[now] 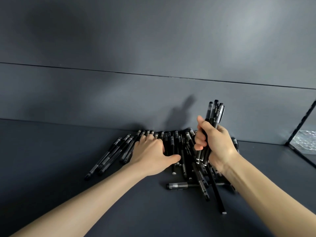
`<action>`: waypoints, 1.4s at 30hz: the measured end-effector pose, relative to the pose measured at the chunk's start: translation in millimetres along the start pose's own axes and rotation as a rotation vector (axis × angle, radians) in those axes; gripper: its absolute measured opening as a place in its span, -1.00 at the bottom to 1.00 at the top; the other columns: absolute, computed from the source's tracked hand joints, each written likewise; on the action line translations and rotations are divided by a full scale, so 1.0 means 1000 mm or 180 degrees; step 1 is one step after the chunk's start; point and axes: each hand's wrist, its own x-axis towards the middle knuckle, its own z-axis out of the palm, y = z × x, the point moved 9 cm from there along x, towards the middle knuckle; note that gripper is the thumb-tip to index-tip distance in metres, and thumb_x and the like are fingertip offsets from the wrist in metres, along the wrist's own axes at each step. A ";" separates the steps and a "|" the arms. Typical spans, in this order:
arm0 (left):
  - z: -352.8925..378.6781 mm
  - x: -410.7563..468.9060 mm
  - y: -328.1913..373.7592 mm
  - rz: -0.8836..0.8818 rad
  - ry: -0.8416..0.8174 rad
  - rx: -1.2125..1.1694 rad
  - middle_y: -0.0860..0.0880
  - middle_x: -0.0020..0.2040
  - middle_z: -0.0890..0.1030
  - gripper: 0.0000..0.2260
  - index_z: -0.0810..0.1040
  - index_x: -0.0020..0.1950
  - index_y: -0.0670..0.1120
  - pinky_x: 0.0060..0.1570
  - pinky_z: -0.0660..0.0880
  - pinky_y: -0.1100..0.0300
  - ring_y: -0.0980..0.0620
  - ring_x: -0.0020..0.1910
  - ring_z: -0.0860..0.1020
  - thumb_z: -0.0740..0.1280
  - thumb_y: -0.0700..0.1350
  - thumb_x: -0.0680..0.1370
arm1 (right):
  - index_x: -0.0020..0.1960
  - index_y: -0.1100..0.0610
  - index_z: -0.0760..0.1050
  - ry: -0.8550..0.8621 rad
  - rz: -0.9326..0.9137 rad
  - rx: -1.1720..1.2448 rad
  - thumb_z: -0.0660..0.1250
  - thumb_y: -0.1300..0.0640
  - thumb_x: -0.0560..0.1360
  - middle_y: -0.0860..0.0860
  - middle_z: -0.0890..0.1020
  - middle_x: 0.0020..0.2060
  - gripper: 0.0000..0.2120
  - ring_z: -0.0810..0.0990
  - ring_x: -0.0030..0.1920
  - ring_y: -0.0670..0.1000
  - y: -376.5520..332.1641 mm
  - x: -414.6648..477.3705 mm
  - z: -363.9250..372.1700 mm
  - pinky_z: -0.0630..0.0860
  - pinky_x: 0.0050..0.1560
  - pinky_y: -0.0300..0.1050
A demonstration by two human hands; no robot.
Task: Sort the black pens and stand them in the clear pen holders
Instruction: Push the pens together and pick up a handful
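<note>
A heap of black pens (177, 151) lies on the dark table against the back wall, and several more are scattered in front at the right (201, 185). My right hand (217, 144) grips a bundle of black pens (214, 112) upright above the heap, caps pointing up. My left hand (152, 151) rests palm down on the left part of the heap, fingers spread over the pens and thumb stretched to the right. No pen holder is in view.
The dark table (68, 159) runs to a dark back wall (119, 100). At the far right the table ends at an edge, with crinkled clear plastic (306, 141) beyond it.
</note>
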 end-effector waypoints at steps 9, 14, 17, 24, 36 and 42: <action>0.012 0.009 0.001 -0.0253 -0.0501 0.0685 -0.13 0.18 0.35 -0.61 0.39 -0.30 -0.11 0.13 0.20 0.05 -0.14 0.22 0.26 0.21 0.20 0.51 | -0.23 0.18 0.41 -0.0183 0.0050 -0.0153 0.28 0.11 0.56 -0.03 0.27 -0.55 -0.77 0.19 -0.55 -0.07 0.008 0.001 0.008 0.21 -0.57 -0.24; 0.011 0.006 0.001 -0.0159 -0.0578 0.0902 -0.13 0.16 0.33 -0.62 0.25 -0.33 -0.09 0.10 0.18 0.05 -0.13 0.18 0.25 0.12 0.11 0.59 | -0.07 0.29 0.52 -0.0327 0.0070 -0.0233 0.29 0.14 0.54 -0.02 0.29 -0.56 -0.81 0.22 -0.56 -0.07 0.011 -0.001 0.011 0.21 -0.56 -0.23; 0.002 0.002 -0.006 -0.0173 -0.0631 0.0777 -0.13 0.16 0.32 -0.67 0.30 -0.22 -0.14 0.17 0.19 0.05 -0.12 0.19 0.25 0.05 0.05 0.62 | -0.06 0.31 0.54 -0.0369 0.0063 -0.0207 0.32 0.17 0.53 -0.01 0.33 -0.55 -0.82 0.25 -0.55 -0.06 0.011 -0.003 0.013 0.25 -0.55 -0.23; -0.044 -0.018 -0.002 0.0069 -0.0224 -0.1601 0.02 -0.23 0.44 -0.69 0.37 -0.16 -0.18 -0.22 0.34 0.19 0.09 -0.27 0.40 0.10 0.03 0.63 | -0.12 0.29 0.53 -0.0371 -0.0122 -0.0383 0.39 0.15 0.48 0.01 0.42 -0.43 -0.82 0.33 -0.49 -0.08 0.006 -0.011 0.020 0.28 -0.54 -0.24; -0.031 -0.056 0.031 0.0727 -0.0489 -0.2382 -0.05 -0.38 0.47 -0.74 0.35 -0.17 -0.11 -0.53 0.28 0.35 0.19 -0.59 0.31 0.09 -0.02 0.65 | -0.15 0.17 0.53 -0.0756 0.0073 -0.0021 0.40 -0.04 0.38 0.07 0.62 -0.30 -0.74 0.60 -0.31 0.03 -0.001 -0.034 0.051 0.57 -0.27 -0.12; -0.036 -0.068 0.007 0.0594 -0.0585 -0.1919 -0.09 -0.36 0.58 -0.55 0.43 -0.11 -0.15 -0.51 0.42 0.21 0.02 -0.52 0.52 0.09 0.24 0.55 | -0.22 0.21 0.56 -0.0845 0.0012 -0.0326 0.43 0.10 0.41 0.05 0.60 -0.36 -0.82 0.59 -0.34 0.04 0.006 -0.051 0.080 0.55 -0.28 -0.07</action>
